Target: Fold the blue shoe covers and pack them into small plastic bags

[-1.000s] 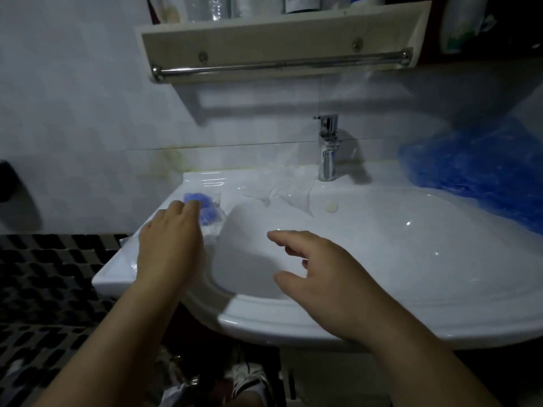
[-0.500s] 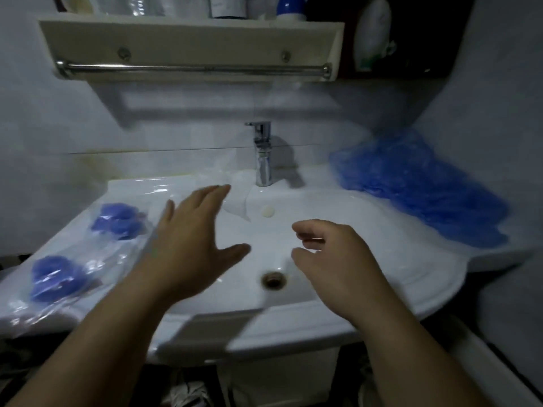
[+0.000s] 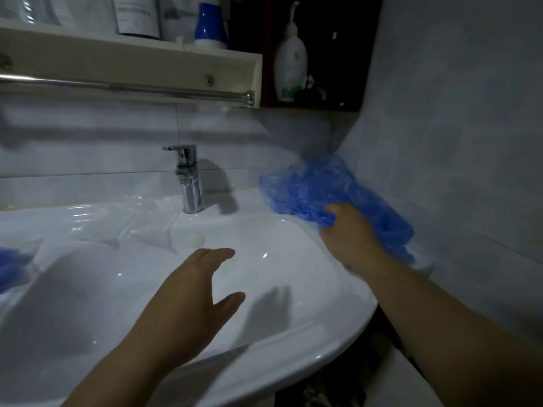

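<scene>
Dim white tiling is backing a white sink [image 3: 323, 345] whose rim is carrying the work. Far left of the left hand's fingers, a blue bundle [image 3: 13, 265] is lying at the frame edge. The left hand [image 3: 188, 306] is hovering over the basin, fingers straight, thumb spread wide, holding nothing. Beyond its fingertips a chrome faucet [image 3: 189, 183] is standing. Further right, the right hand [image 3: 349, 236] is gripping the blue shoe covers [image 3: 317, 183], fingers curling into the pile's near edge; the pile is lying beyond those fingers, in the rim's back corner by the wall.
</scene>
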`<state>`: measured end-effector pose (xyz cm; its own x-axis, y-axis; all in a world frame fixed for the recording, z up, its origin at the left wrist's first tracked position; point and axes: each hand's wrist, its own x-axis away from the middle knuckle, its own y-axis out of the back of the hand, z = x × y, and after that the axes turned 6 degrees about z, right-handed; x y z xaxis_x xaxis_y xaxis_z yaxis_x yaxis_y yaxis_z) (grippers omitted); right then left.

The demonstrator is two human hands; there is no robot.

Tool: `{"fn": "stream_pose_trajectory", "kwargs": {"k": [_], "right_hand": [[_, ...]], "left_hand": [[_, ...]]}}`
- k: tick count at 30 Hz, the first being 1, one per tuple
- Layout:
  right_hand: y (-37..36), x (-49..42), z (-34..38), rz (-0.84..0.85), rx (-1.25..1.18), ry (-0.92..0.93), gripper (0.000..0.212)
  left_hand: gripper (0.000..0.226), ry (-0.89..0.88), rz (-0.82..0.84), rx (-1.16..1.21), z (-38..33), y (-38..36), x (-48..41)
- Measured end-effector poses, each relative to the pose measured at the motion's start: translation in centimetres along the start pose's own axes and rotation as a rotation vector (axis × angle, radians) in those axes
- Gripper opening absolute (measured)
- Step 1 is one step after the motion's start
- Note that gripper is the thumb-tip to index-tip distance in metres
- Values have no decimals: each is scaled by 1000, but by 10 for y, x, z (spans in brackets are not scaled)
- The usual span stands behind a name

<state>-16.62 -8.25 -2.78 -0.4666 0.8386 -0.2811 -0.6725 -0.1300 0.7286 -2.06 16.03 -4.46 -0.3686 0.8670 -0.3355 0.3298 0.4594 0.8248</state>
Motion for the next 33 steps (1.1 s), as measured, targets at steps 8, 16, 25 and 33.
{"fn": "stream_pose_trajectory", "kwargs": {"k": [8, 16, 25, 33], "right_hand": [[-42, -90, -3, 248, 587, -2, 65], [-23, -33, 40, -196, -20, 267, 46], [-8, 122, 85, 283, -1298, 243, 32], [-19, 148, 91, 428, -1389, 37, 39]], "left_hand": [[57, 63, -81, 66, 24, 1, 4], [52, 85, -187, 160, 27, 11, 11], [88, 51, -186, 594, 24, 36, 44], [36, 20, -71, 853, 24, 37, 48]]}}
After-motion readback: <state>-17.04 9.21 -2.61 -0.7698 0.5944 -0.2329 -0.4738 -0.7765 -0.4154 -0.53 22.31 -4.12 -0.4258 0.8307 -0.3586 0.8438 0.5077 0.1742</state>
